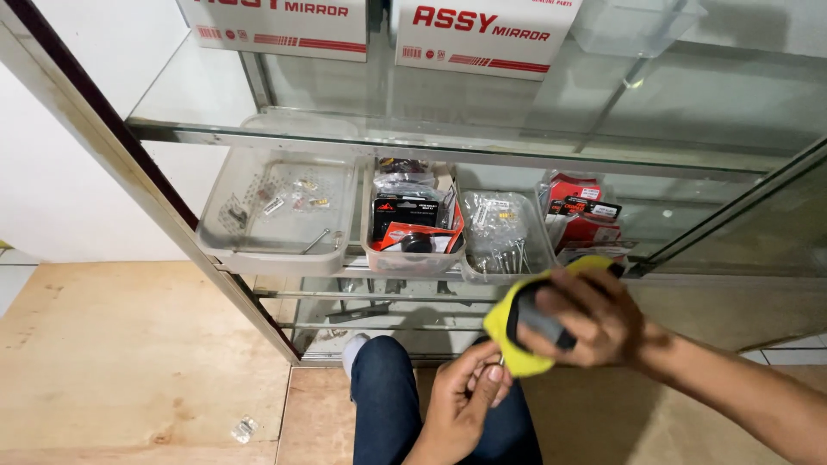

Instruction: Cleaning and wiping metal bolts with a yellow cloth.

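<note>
My right hand (pixel 590 314) grips a yellow and black tape measure (pixel 517 331) in front of a glass display cabinet. Just below it, over my knee in blue jeans (pixel 388 405), my left hand (pixel 465 400) pinches something small at the tape measure's lower edge; what it is stays hidden by the fingers. Both hands nearly touch each other at the tape measure's bottom corner.
Three clear plastic trays sit on a glass shelf: a wide one (pixel 276 211) with a few screws, a middle one (pixel 413 228) with packaged parts, a third (pixel 504 237) with bagged screws. Red packages (pixel 581 215) lie right. White boxes (pixel 482 34) stand above. Plywood floor (pixel 129 344) with a small bag (pixel 245 428).
</note>
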